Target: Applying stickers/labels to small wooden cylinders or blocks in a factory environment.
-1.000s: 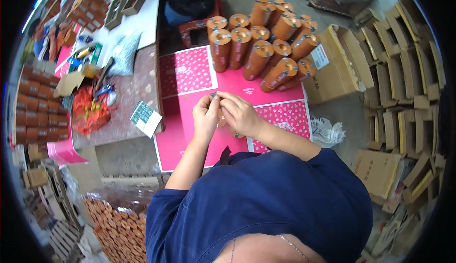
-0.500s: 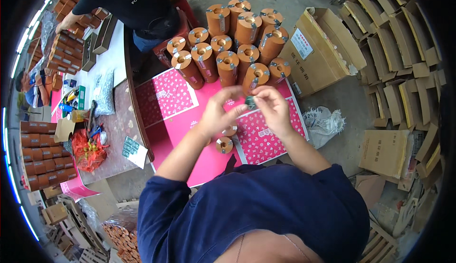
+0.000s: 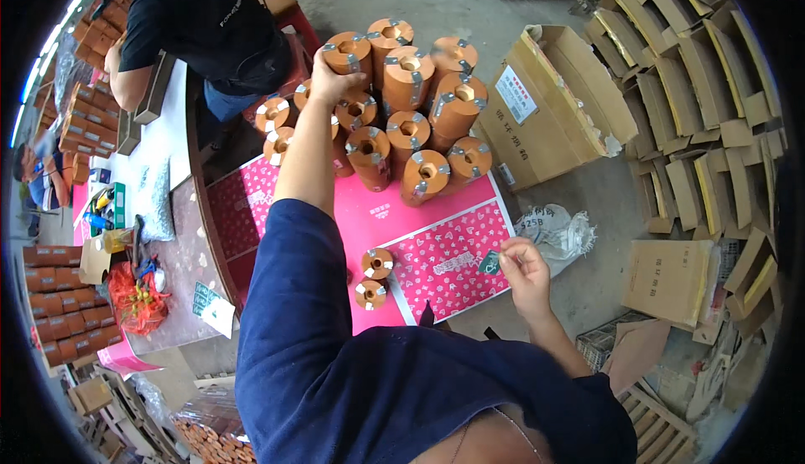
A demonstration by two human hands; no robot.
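Note:
With my left arm stretched out to the far side, my left hand [image 3: 334, 83] grips the top of an orange-brown hollow cylinder [image 3: 348, 46] at the back left of a cluster. Short strips of grey tape sit on the cylinders' ends. Pinched in my right hand [image 3: 528, 276], near the right edge of the pink table sheet, is a small dark green label [image 3: 489, 264] with pale printing. On the pink sheet [image 3: 369, 200], between my arms, stand two smaller-looking cylinders [image 3: 377, 263] with white pieces on their ends.
A large open carton [image 3: 549, 108] stands right of the cylinders. Flattened cartons [image 3: 696, 95] are stacked along the far right. At left, a side table [image 3: 180, 254] holds a green label sheet [image 3: 206, 301] and a red plastic bag [image 3: 138, 296]. A co-worker in black [image 3: 201, 36] sits beyond it.
My hands have parted from the middle, where they were together at the green label. The left has reached forward onto a cylinder; the right has moved right and nearer with the label.

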